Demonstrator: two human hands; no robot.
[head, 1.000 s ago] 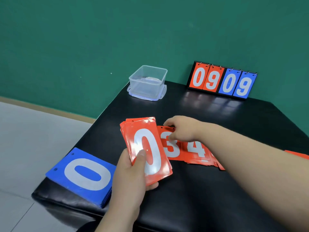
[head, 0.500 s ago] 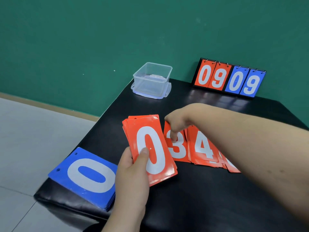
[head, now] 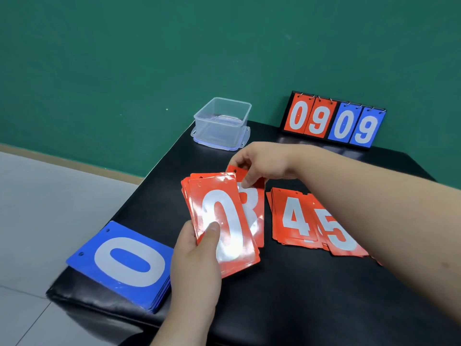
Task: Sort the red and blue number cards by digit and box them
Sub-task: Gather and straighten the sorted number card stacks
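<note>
My left hand grips a stack of red cards with a white 0 on top, thumb pressed on the face. My right hand pinches the top edge of a red 3 card, lifted and tucked partly behind that stack. More red cards lie fanned on the table to the right, showing a 4 and a 5; my right forearm hides the rest. A blue stack topped by a 0 lies at the table's near left corner. A clear plastic box stands open at the back.
The table is black and padded, with its left edge dropping to a grey floor. A flip scoreboard reading 0 9 0 9 leans against the green wall at the back right. The box sits on its lid.
My right hand has lifted the 3 card off the fanned row and carried it left, up against the held 0 stack. The 5 card is now uncovered.
</note>
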